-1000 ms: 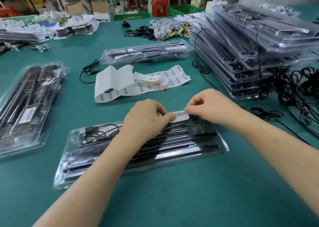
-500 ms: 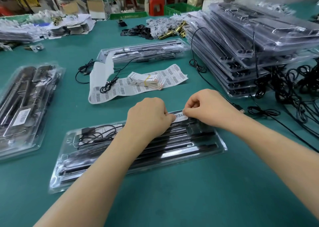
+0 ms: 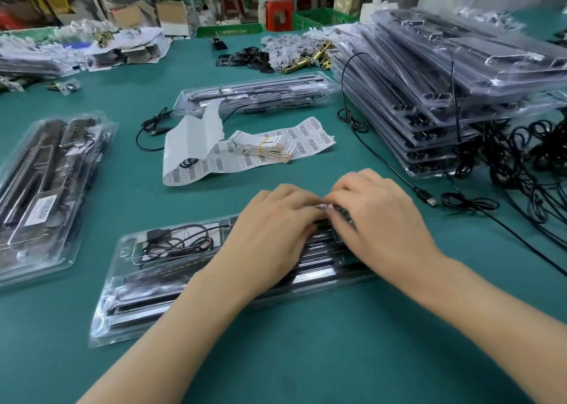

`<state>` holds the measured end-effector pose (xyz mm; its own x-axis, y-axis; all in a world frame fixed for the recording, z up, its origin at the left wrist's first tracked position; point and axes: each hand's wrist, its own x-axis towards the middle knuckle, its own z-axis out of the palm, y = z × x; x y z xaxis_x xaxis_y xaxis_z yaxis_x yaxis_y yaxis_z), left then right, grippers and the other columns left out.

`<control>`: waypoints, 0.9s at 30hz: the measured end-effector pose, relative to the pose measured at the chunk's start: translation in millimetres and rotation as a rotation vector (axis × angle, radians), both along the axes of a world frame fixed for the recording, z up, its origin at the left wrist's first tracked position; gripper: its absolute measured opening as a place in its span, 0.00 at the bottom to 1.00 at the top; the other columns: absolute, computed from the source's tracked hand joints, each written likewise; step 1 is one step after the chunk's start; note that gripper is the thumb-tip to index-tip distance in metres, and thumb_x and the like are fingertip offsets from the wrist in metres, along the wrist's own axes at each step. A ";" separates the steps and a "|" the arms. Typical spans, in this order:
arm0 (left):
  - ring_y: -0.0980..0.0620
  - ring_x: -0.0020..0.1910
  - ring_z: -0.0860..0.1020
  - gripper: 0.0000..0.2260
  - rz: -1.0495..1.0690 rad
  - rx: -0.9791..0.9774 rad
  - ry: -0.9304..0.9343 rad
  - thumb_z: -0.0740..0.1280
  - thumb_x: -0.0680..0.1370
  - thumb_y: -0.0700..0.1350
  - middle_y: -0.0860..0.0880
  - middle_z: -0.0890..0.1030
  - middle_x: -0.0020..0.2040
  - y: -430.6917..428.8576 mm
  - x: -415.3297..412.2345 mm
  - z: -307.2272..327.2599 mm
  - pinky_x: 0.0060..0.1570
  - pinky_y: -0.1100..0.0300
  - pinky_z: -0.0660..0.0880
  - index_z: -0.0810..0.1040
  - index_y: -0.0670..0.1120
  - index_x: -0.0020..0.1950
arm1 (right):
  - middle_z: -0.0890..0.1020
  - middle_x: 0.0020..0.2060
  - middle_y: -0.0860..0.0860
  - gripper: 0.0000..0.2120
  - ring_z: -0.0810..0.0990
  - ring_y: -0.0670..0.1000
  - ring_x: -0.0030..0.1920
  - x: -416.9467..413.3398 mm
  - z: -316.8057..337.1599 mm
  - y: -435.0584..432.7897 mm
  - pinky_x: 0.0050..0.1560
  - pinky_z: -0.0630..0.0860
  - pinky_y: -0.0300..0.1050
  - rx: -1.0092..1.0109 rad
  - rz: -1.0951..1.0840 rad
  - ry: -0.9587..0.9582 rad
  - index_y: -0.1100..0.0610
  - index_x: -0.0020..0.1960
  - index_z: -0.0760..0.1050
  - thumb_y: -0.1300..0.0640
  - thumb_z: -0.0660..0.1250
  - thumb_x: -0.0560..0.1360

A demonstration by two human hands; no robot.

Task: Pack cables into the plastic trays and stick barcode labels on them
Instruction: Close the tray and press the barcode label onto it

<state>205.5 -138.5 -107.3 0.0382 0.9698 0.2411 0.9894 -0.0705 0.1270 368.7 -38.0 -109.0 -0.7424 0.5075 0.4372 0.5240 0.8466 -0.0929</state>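
Both hands have drawn together over the near plastic tray (image 3: 122,284), covering most of the barcode label (image 3: 323,207).

It lies on the green table (image 3: 306,357), cable (image 3: 178,244) coiled in its left pocket; left hand (image 3: 276,228) and right hand (image 3: 377,219) meet on the label at the far edge, blur hiding whether they pinch or press. Uneven rubbing could crease or skew the label, or shove the light tray.

Label sheet (image 3: 245,155) behind near tray (image 3: 159,293); tray stack (image 3: 445,90) right.
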 end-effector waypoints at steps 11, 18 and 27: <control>0.63 0.81 0.45 0.31 0.034 -0.244 0.029 0.35 0.80 0.67 0.68 0.48 0.81 -34.3 -22.2 -6.5 0.80 0.53 0.51 0.52 0.63 0.83 | 0.79 0.69 0.44 0.23 0.69 0.50 0.76 41.4 -10.3 -6.3 0.68 0.69 0.60 -0.073 -0.044 -0.232 0.45 0.69 0.79 0.39 0.53 0.82; 0.55 0.80 0.57 0.30 0.095 -0.197 -0.134 0.44 0.81 0.68 0.59 0.61 0.81 -55.0 -58.2 -1.5 0.78 0.54 0.56 0.67 0.60 0.78 | 0.74 0.71 0.50 0.26 0.72 0.53 0.73 36.6 -1.9 -12.7 0.69 0.68 0.61 -0.077 -0.100 -0.307 0.46 0.71 0.74 0.36 0.50 0.81; 0.55 0.64 0.67 0.32 0.394 -0.334 -0.123 0.52 0.73 0.74 0.62 0.70 0.60 -117.7 -141.8 4.4 0.66 0.50 0.66 0.73 0.64 0.72 | 0.65 0.77 0.41 0.32 0.58 0.42 0.79 38.0 -7.6 -11.4 0.75 0.60 0.53 -0.237 -0.074 -0.321 0.39 0.77 0.65 0.32 0.39 0.80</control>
<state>63.7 -256.1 -102.9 -0.3541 0.9295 -0.1035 0.9091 0.3680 0.1952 406.7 -49.3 -116.6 -0.7796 0.6239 0.0541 0.6172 0.7801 -0.1026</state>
